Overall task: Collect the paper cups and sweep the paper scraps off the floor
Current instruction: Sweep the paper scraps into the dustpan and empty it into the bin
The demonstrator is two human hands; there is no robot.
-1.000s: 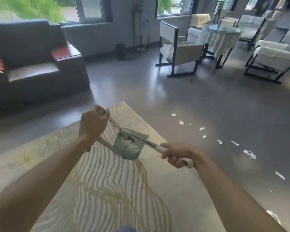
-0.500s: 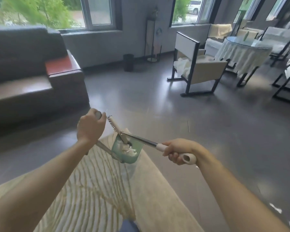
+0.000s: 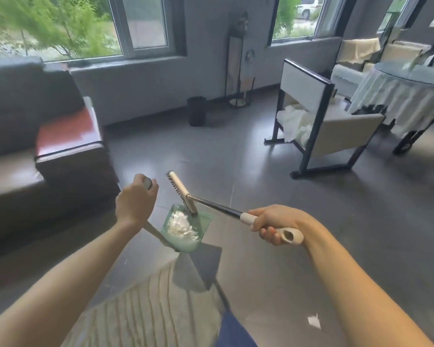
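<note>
1. Spanning the whole frame, one grey glossy floor (image 3: 273,201) carries one pale rug (image 3: 145,309) with wavy lines at the lower left.
2. One dark sofa (image 3: 23,136) stands at the left under a window (image 3: 60,26); a second window (image 3: 301,18) sits at the upper right.
3. One dark-framed chair (image 3: 321,121) with white cloth on its seat stands at the right, beside one round table (image 3: 411,81) draped in white cloth; further seats behind it are blurred and cannot be counted.
4. One small black bin (image 3: 197,110) stands by the wall, near one tall narrow stand (image 3: 239,71).
5. Two bare forearms reach forward from the lower corners.
6. One green dustpan (image 3: 186,229) hangs above the floor between the hands, tilted, holding a heap of white scraps (image 3: 182,225).
7. One brush (image 3: 182,192) on a dark rod points its head up and left, its lower end touching the dustpan rim.
8. Left hand (image 3: 135,201): fingers curled round the top of the dustpan's handle, wrist bent down.
9. Right hand (image 3: 276,225): fingers wrapped round the brush's white grip, whose looped end sticks out below the hand.
10. One loose scrap (image 3: 314,321) lies on the floor at the lower right.
</note>
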